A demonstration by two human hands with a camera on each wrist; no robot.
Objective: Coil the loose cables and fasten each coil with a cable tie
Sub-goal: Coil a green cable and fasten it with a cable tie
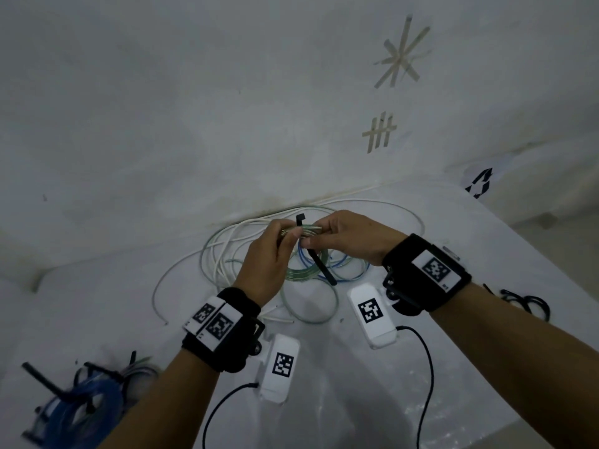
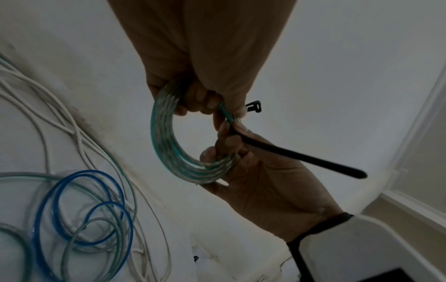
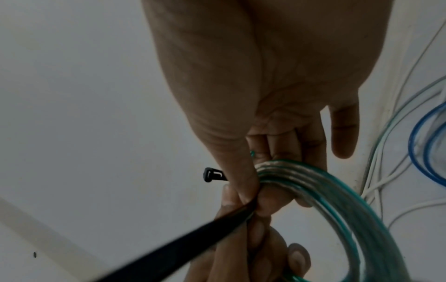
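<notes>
A coil of clear green cable [image 2: 169,148] is held up between both hands above the white table [image 1: 453,241]. My left hand [image 1: 282,234] grips one side of the coil [image 3: 337,209], fingers curled round the strands. My right hand [image 1: 311,241] pinches a black cable tie [image 1: 321,264] against the strands with the thumb [image 3: 241,183]. The tie's head [image 3: 213,174] sticks up past the coil. Its long tail [image 2: 313,158] hangs free toward me. Where the tie crosses the strands is hidden by fingers.
Loose white cables [image 1: 220,254], pale green loops and a blue cable [image 2: 82,206] lie tangled on the table under the hands, against the wall. Tied blue coils [image 1: 81,406] sit at the near left. Spare black ties [image 1: 525,303] lie at the right, near the table's edge.
</notes>
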